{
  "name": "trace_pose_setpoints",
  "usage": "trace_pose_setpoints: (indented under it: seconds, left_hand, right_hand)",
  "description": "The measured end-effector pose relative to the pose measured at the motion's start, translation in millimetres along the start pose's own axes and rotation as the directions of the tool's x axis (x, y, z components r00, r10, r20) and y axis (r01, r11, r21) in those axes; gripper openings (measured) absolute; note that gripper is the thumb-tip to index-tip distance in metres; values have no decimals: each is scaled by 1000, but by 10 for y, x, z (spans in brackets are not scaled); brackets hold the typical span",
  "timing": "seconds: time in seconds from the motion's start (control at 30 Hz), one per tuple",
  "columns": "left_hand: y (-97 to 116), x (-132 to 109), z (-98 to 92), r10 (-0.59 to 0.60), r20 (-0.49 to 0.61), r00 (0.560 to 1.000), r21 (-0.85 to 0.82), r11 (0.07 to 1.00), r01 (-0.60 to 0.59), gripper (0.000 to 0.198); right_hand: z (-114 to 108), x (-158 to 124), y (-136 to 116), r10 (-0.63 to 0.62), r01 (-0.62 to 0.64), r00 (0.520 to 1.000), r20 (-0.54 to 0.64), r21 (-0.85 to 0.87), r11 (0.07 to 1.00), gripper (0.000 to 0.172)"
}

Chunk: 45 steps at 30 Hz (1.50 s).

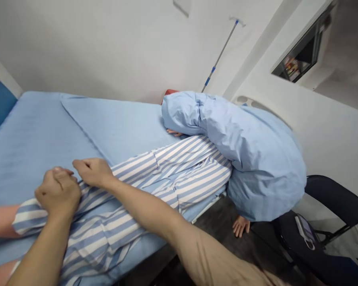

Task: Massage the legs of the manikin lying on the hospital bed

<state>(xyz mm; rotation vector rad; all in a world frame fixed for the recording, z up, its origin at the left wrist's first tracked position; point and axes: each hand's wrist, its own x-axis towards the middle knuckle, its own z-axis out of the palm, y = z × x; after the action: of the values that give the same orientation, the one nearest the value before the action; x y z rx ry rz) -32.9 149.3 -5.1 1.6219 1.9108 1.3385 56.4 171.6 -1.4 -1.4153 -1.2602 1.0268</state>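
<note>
My left hand (59, 188) is closed in a fist over the lower part of a blue-and-white striped trouser leg (131, 171). Just beside it, my right hand (92, 172) is also closed, above the far edge of the same leg, its forearm crossing the trousers. Whether either fist has cloth in it is hidden. The striped trousers are on a figure lying on a bed; a bare shin (2, 221) shows at the left. Bulky blue cloth (256, 159) covers the upper body. One hand (241, 226) hangs below the cloth, and another hand (174, 132) peeks out on the far side.
A light blue sheet (44, 127) covers the bed, which stands along a white wall. Behind the bed rises a thin drip pole (223, 49). At the right is a black folding chair (334, 198) with a small device (304, 230) on its seat.
</note>
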Motion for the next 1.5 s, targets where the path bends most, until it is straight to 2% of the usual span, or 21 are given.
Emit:
trace_pose_setpoints:
  seconds: [0.1, 0.2, 0.27, 0.33, 0.43, 0.5, 0.57, 0.63, 0.7, 0.73, 0.8, 0.87, 1.07, 1.2, 1.37, 1.5]
  left_hand:
    - [-29, 6, 26, 94, -6, 996, -23, 995, -95, 38]
    - [-46, 17, 48, 104, -14, 994, -54, 993, -105, 39]
    - [-40, 35, 53, 43, 3, 999, -113, 993, -42, 41]
    - [9, 74, 43, -74, 10, 997, -183, 980, 74, 40]
    - [197, 169, 6, -257, -26, 966, -400, 888, 226, 32]
    - [355, 238, -12, -314, -31, 949, -564, 789, 242, 30]
    - [462, 280, -4, -303, -36, 952, -628, 748, 214, 31]
    - [463, 273, 41, -250, -115, 961, -551, 821, 148, 29]
    - [360, 220, 117, -146, -181, 973, -327, 942, 80, 31]
    - [287, 182, 159, -76, -179, 981, -191, 981, 41, 33]
    - [144, 107, 232, 40, -100, 994, 25, 999, -38, 37]
    - [48, 53, 273, 83, -20, 996, 127, 989, -80, 39]
    - [35, 28, 265, 23, 46, 999, 223, 974, -33, 46]
    - [57, 20, 250, -17, 73, 997, 252, 968, -2, 48]
    - [78, 6, 240, 12, 136, 991, 257, 965, -47, 47]
    - [84, 5, 256, -8, 118, 993, 269, 963, -24, 45]
  right_hand:
    - [5, 17, -3, -125, 138, 989, 80, -177, 975, 45]
    - [-18, 12, -38, -136, 154, 987, 90, -235, 960, 44]
    - [-27, 1, -43, -129, 149, 986, 102, -222, 964, 42]
    - [-27, -5, -35, -136, 152, 986, 95, -191, 970, 43]
    - [-23, -1, -22, -145, 152, 988, 61, -157, 976, 43]
    - [-26, 4, -22, -136, 143, 989, 56, -143, 979, 43]
    - [-27, 5, -25, -136, 142, 989, 51, -126, 982, 44]
    - [-21, 0, -24, -141, 142, 990, 17, -117, 983, 44]
    - [-6, -10, -13, -139, 133, 989, -40, -121, 984, 41]
    - [4, -15, -4, -141, 132, 987, -70, -123, 984, 40]
    - [22, -22, 17, -158, 145, 981, -108, -117, 982, 36]
    - [37, -21, 37, -182, 172, 977, -108, -101, 980, 36]
    - [57, -4, 71, -204, 196, 977, -66, -110, 975, 38]
    - [-4, 14, 30, -196, 191, 980, -13, -180, 965, 36]
    - [-176, 85, -312, -285, 287, 957, 52, -302, 909, 36]
    - [-283, 148, -648, -390, 383, 919, 56, -362, 850, 37]
